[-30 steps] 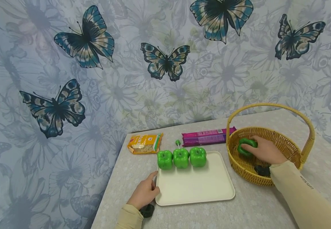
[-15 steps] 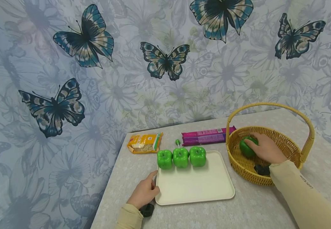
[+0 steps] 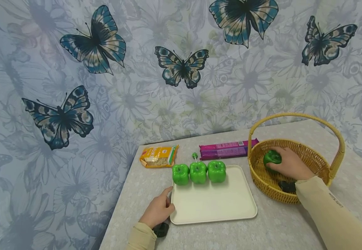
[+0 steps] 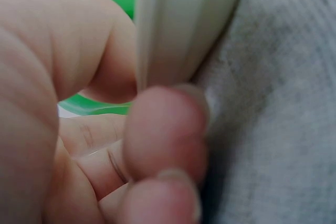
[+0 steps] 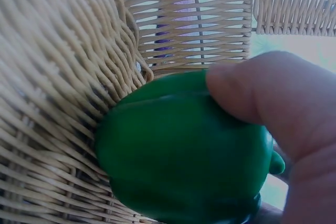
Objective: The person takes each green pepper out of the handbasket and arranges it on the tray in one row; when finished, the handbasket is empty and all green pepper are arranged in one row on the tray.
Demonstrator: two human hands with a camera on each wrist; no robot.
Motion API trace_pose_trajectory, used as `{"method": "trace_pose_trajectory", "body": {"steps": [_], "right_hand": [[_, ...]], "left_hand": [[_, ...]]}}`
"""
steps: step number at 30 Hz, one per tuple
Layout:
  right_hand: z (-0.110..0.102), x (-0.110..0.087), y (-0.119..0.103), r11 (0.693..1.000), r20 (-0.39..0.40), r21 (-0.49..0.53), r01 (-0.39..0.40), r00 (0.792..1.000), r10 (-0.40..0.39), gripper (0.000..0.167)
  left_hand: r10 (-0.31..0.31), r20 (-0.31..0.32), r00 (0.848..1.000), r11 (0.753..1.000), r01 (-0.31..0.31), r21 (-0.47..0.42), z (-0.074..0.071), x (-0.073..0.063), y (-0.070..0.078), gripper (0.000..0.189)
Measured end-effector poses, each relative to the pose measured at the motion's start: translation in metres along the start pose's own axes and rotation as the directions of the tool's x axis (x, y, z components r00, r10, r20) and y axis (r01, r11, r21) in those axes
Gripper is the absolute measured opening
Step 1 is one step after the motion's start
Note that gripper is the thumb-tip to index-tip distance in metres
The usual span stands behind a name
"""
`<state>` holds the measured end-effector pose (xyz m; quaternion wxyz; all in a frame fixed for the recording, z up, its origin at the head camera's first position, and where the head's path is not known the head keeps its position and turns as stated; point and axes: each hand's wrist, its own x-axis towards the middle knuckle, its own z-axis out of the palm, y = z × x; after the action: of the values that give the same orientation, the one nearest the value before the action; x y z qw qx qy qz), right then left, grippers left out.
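Inside the wicker basket (image 3: 260, 184), my right hand (image 3: 291, 165) grips a dark green bell pepper (image 3: 271, 160). The right wrist view shows the thumb pressed on the top of this bell pepper (image 5: 184, 145), which lies against the woven wall; the other fingers are mostly hidden. At the left edge of a cream tray (image 3: 212, 205), my left hand (image 3: 158, 210) holds the rim. Close up, the left fingertips (image 4: 165, 129) meet the tray's rim (image 4: 178, 30). Three bright green bell peppers (image 3: 198, 173) stand in a row along the tray's back edge.
Behind the tray lie an orange snack bag (image 3: 158, 156), a small green lollipop-like item (image 3: 195, 156) and a long purple packet (image 3: 224, 150). The basket's tall handle (image 3: 293, 114) arches over it. A butterfly-patterned wall (image 3: 181, 104) borders the table's back.
Within the basket, the dark green bell pepper has turned in my right hand and shifted slightly to the right. My left hand has stayed at the tray.
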<state>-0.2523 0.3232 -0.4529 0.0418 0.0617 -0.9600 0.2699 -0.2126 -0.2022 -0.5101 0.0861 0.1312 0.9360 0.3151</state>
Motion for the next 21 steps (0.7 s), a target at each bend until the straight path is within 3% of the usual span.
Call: {"method": "trace_pose_trajectory", "body": {"steps": [11, 16, 21], "right_hand": [[-0.015, -0.005, -0.015, 0.996, -0.037, 0.094, 0.006, 0.999, -0.003, 0.082], [-0.03, -0.012, -0.046, 0.985, -0.089, 0.127, 0.114, 0.991, -0.103, 0.074], [-0.03, -0.013, -0.086, 0.951, -0.119, 0.127, 0.281, 0.957, -0.266, 0.068]], "left_hand": [[-0.019, 0.017, 1.0, 1.0, 0.019, -0.01, 0.001, 0.0, 0.001, 0.07], [-0.016, 0.024, 1.0, 1.0, 0.016, -0.015, 0.001, 0.0, 0.0, 0.071], [-0.012, 0.018, 1.0, 1.0, 0.012, -0.013, -0.001, 0.0, 0.0, 0.071]]}}
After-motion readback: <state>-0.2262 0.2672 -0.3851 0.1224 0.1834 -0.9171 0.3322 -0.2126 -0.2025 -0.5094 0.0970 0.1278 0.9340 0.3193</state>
